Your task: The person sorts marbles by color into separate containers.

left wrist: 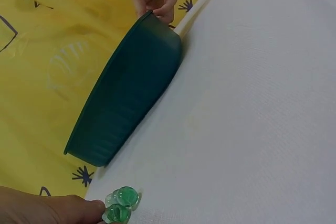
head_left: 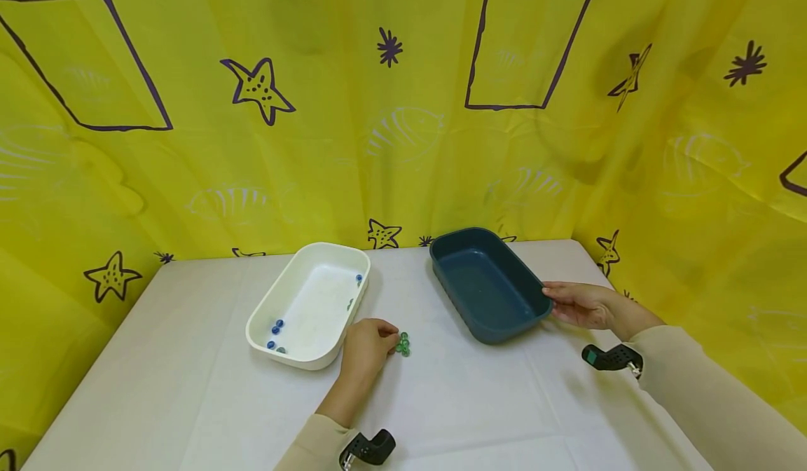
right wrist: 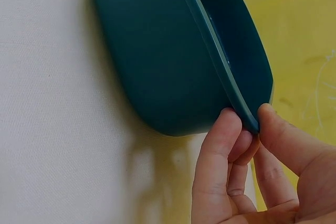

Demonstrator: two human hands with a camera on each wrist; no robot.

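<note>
Right hand (head_left: pixel 583 304) pinching dark tray (head_left: pixel 487 282) by rim. Left hand (head_left: pixel 368 345) touching green marbles (head_left: pixel 405 344) lying on bench (head_left: pixel 479 401) near white tray (head_left: pixel 320 296); cannot tell if pinching. Uneven nudge possibly sending marbles rolling.

The head camera looks forward and down across the bench (head_left: pixel 479 401), while the left wrist's slanted view and the right's closer one share the dark teal tub (left wrist: pixel 126 87).
</note>
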